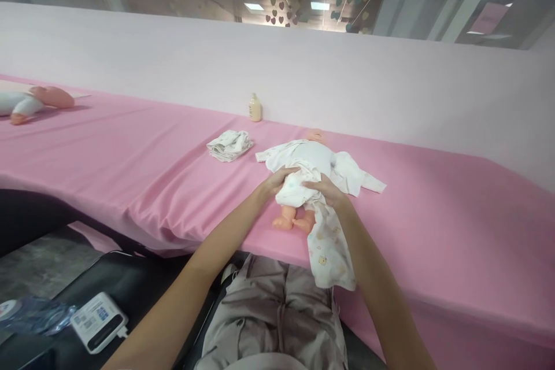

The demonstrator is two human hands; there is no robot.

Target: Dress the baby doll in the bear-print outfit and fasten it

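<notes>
A baby doll lies on its back on the pink-covered table, its feet toward me and its head at the far side. White long-sleeved baby clothing is spread around its torso, both sleeves out to the sides. My left hand and my right hand grip a white patterned baby garment bunched over the doll's lower body. One part of that cloth hangs down over the table's front edge beside my right forearm. Both hands have their thumbs on top, with the other fingers mostly hidden in the fabric.
A folded patterned cloth lies left of the doll, with a cream pump bottle behind it by the wall. Another doll is at the far left. A plastic bottle and a white device rest on a black seat.
</notes>
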